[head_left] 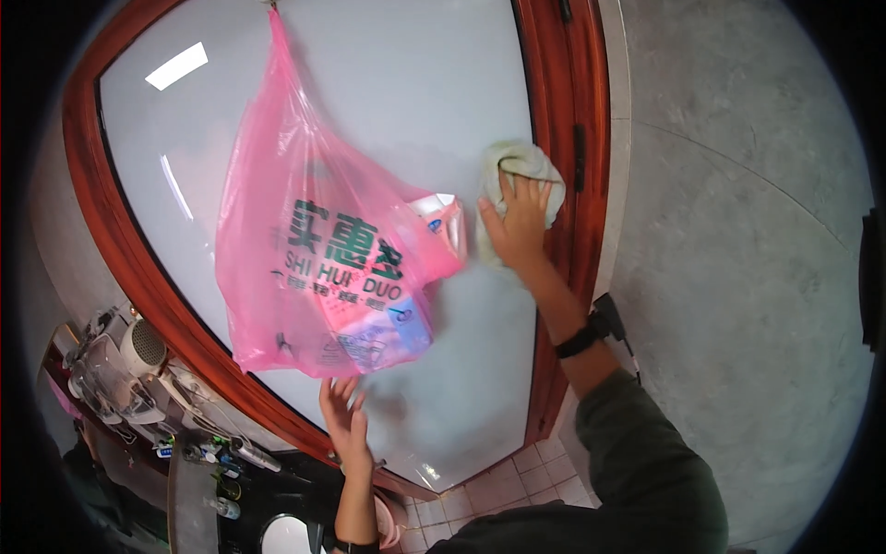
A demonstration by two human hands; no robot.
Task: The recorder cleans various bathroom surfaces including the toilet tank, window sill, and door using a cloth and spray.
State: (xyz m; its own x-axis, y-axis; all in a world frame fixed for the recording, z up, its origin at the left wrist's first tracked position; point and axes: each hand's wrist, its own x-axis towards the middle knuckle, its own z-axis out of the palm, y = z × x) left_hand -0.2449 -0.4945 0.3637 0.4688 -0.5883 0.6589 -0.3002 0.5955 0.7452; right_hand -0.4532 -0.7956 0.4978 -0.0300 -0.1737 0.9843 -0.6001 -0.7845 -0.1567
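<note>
My right hand (520, 226) presses a pale green cloth (531, 159) against the frosted white panel of a door (480, 360), close to the right side of its reddish wood frame. The fingers lie over the bunched cloth. A pink plastic bag (268, 286) hangs from a small hook at the top of the panel. Dark green print marks its front, and colourful packages (378, 323) show through it; one package (448, 226) sticks out at the bag's right side. Just under the bag's bottom is my left hand (346, 425), fingers apart and holding nothing; whether the fingertips touch the bag I cannot tell.
At lower left a dark counter holds a white basin (286, 535), bottles (226, 508) and a hair dryer (143, 342), beside a mirror. A pink bucket (386, 522) stands on the tiled floor (480, 499). Grey wall (738, 277) runs along the right.
</note>
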